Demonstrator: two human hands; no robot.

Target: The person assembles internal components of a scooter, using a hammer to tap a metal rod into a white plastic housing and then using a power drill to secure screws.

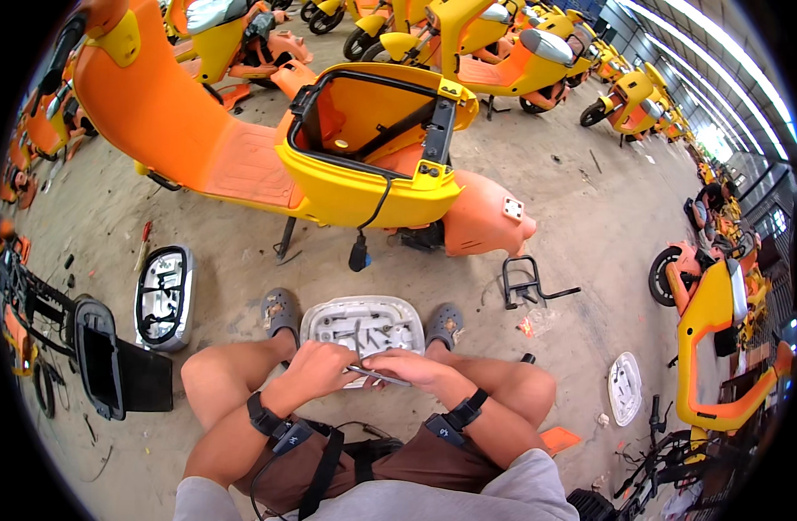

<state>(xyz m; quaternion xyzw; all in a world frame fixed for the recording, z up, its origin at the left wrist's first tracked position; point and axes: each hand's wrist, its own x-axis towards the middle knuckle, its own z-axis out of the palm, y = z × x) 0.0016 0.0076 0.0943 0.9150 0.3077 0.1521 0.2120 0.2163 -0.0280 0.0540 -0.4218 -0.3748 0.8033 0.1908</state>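
Between my feet lies a pale grey-white plastic panel [398,307] with raised ribs on its upturned face, perhaps the underside of a scooter seat. Above its near edge, both hands meet at a thin, dark grey, bar-like piece [381,376]. My left hand [322,365] has its fingers curled around one end. From the other side, my right hand [413,368] closes on the same piece, its fingertips near my left ones. The backs of the hands hide most of the grip, and the exact kind of the piece cannot be made out.
A yellow-and-orange scooter [372,204] with an uncovered seat compartment stands ahead, a cable hanging from it. Leftward lie a black-rimmed seat part [187,295], a screwdriver [145,233] and a black bin-like part [147,386]. Rightward are a black metal bracket [537,293] and another white panel [625,389].
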